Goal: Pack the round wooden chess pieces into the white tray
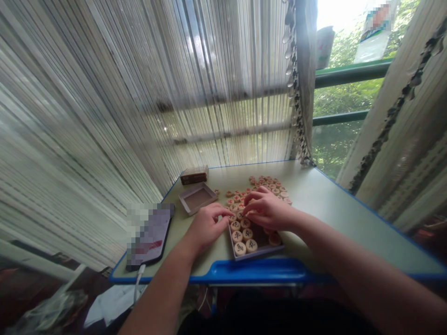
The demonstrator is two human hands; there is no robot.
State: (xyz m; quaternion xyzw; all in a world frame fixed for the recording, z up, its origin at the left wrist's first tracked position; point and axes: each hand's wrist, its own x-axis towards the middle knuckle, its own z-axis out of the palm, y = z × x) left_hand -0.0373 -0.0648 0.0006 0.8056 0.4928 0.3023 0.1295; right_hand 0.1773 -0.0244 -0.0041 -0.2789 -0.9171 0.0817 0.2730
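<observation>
at the far left, a white cable [139, 274] runs up to a phone [153, 239] lying at the left edge of the pale table [335, 214]. beyond the phone, a shallow purple-grey box [182, 203] lies open side up, with a small brown box [194, 175] just behind it.

next comes the person's left hand [211, 224], fingers bent and fingertips at the far left corner of an open tray [259, 253]; whether they pinch anything cannot be told. in the tray, round pieces with black characters [251, 245] fill two columns along the left side, and a red-marked piece [274, 239] sits near the right wall. behind the tray, loose pieces with red characters [237, 198] spread across the table.

the right hand [268, 209] arches over the tray's far part, fingers curled and slightly apart; what its fingertips hold, if anything, is hidden. farther right, green rails [352, 74] cross the window.
</observation>
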